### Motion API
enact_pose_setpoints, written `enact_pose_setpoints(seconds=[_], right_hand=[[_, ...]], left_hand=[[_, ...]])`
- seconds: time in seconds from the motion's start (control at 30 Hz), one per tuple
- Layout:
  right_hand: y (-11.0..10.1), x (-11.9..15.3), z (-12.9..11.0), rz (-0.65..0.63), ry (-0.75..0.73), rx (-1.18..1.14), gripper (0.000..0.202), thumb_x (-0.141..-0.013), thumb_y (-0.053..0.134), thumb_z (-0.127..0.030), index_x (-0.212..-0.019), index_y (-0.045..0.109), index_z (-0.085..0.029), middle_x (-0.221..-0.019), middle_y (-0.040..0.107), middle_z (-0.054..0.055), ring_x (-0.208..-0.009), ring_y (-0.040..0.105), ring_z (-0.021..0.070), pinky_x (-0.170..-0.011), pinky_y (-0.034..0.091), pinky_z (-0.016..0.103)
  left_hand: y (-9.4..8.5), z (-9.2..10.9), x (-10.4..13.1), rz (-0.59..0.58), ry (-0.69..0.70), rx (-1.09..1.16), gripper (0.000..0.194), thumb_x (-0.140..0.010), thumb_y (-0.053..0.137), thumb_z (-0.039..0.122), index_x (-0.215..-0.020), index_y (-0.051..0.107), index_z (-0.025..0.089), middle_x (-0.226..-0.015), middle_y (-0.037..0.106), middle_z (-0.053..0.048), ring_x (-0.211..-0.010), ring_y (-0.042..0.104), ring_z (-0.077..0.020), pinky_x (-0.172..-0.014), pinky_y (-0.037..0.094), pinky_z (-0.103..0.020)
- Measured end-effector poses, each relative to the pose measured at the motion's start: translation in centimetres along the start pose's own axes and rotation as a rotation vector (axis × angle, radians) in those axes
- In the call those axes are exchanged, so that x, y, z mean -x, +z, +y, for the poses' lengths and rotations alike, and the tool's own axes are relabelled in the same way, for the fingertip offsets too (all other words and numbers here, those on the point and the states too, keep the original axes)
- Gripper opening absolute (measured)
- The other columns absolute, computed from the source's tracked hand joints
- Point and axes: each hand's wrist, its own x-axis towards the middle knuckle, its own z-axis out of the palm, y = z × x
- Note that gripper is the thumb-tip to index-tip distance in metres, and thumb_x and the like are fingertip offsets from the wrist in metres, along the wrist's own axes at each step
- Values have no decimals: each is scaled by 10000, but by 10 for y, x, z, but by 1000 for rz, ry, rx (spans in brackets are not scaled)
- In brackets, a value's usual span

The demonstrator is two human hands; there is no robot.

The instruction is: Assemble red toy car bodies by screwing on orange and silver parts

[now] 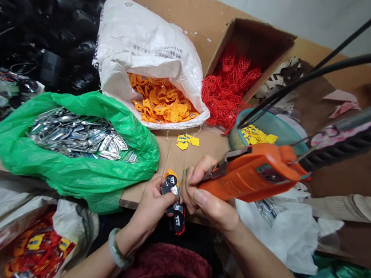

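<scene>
1 head view looks forward and down, close above the left hand (152,203) and right hand (212,201), wall (320,18) beyond.

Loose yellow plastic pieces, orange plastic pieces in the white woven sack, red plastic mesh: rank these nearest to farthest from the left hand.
1. Loose yellow plastic pieces: beyond the left hand, slightly right.
2. Orange plastic pieces: farther back, in the white woven sack.
3. Red plastic mesh: farther right, at the brown cardboard box.

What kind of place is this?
Probably a small toy workshop or assembly bench: bulk parts fill the green bag and white sack, and an orange power tool hangs from above.
</scene>
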Motion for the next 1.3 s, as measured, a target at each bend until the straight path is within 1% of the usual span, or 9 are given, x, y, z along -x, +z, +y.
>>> enact_pose_setpoints(seconds=[0.13,0.33,0.47,0.6,0.73,0.8,0.9,1.03,1.3], right_hand=[[0,-4,-4,-29,-106,-98,191,-848,687,-363,-949,571,-249,-583,489,-82,-400,440,97,-420,468,253],[-28,-12,-19,368,-277,50,248,-801,748,-352,-975,613,-239,-602,540,-79,-454,522,110,-534,486,271],[-47,-9,-18,579,-292,391,395,-816,759,-353,-1168,623,-237,-1041,681,35,-916,689,199,-879,557,376],[-38,19,0,805,-394,565,646,-854,731,-337,-1440,468,-271,-1466,513,114,-1379,484,276,-1170,376,494],[-22,49,32,449,111,420,543,-911,643,-447,-1420,531,-292,-1448,575,131,-1278,605,311,-998,568,451],[-17,53,45,353,230,300,487,-930,612,-466,-1383,573,-292,-1417,614,123,-1245,638,306,-989,581,433],[-13,46,53,271,228,255,409,-911,647,-451,-1289,648,-294,-1296,696,112,-1123,708,295,-927,613,408],[-7,18,45,43,117,521,317,-891,675,-401,-1177,723,-273,-1172,736,115,-1022,731,292,-835,628,383],[39,-85,62,-249,37,906,227,-969,522,-253,-1052,713,-163,-996,769,95,-923,727,235,-854,575,371]], left_hand=[[-11,2,4,-51,8,70,290,-620,780,179,-869,631,163,-688,623,31,-534,517,-97,-436,410,-178],[-45,11,8,-189,-23,267,441,-681,859,214,-1084,686,171,-956,750,-61,-739,681,-160,-663,534,-240],[-51,10,8,-272,-54,385,510,-676,879,205,-1150,692,199,-1051,771,-73,-859,734,-205,-807,559,-291],[-41,5,12,-345,-72,462,546,-678,877,235,-1185,677,198,-1018,783,-86,-950,741,-272,-910,548,-388],[-30,7,12,-406,-72,525,614,-626,903,251,-1194,674,204,-1071,767,-94,-1039,718,-307,-968,516,-418],[-28,10,11,-385,-69,557,555,-667,880,288,-1177,684,196,-1079,757,-100,-1054,707,-296,-972,505,-397],[-30,14,16,-329,-14,515,542,-717,846,395,-1187,685,177,-1104,741,-122,-1022,700,-285,-904,519,-358],[-43,12,32,-175,103,371,573,-629,913,354,-1130,705,172,-995,749,-111,-928,704,-290,-808,535,-344],[-102,6,57,120,83,478,553,-572,931,362,-1053,727,182,-898,778,-121,-912,741,-341,-875,563,-432]])
